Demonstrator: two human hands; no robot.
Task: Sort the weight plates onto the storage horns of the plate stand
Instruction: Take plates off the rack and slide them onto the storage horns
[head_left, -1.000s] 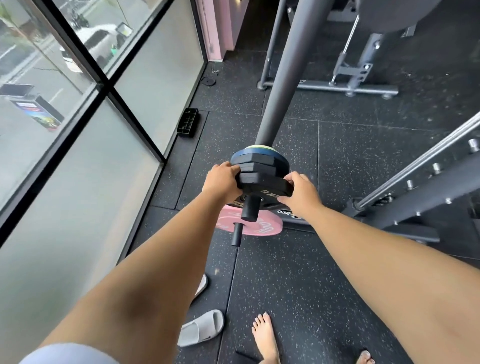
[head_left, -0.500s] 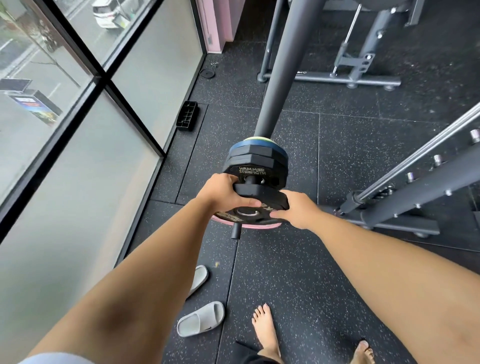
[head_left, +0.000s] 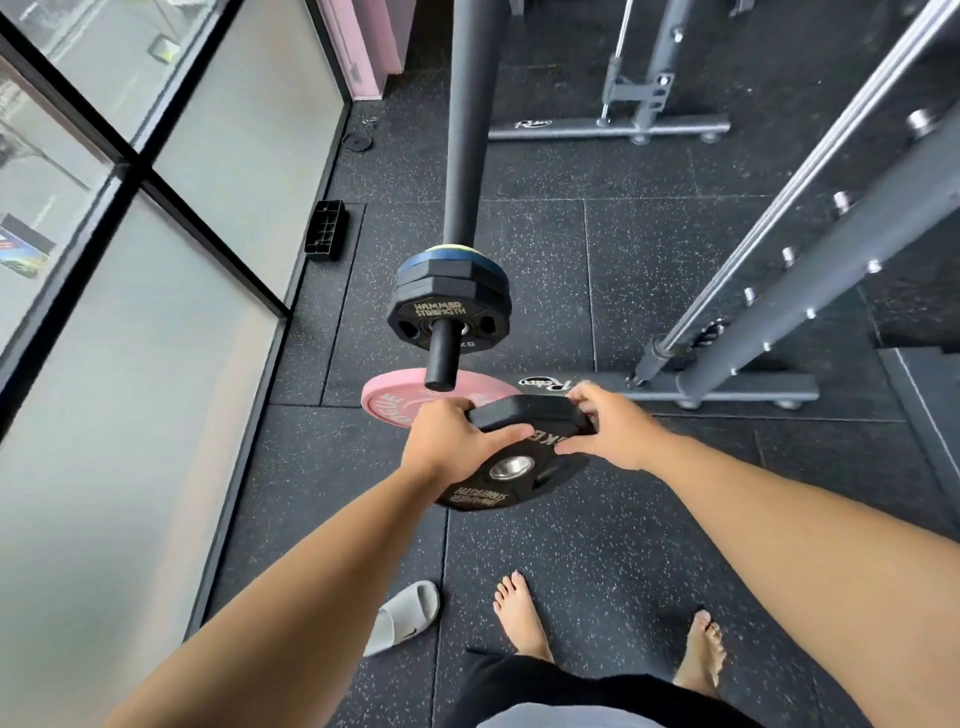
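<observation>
Black plate (head_left: 511, 457) clear of horn (head_left: 441, 358), left hand (head_left: 449, 444), right hand (head_left: 613, 431) grip clamped on rim

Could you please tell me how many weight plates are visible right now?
At least 5: the black plate in both hands, the pink plate below, and black, blue and yellowish plates on the horn; others may hide.

Matt black rubber-looking plate (head_left: 511, 470) with shiny metal hub; speckled rubber floor (head_left: 649, 291); glossy pink plate (head_left: 395, 397).
</observation>
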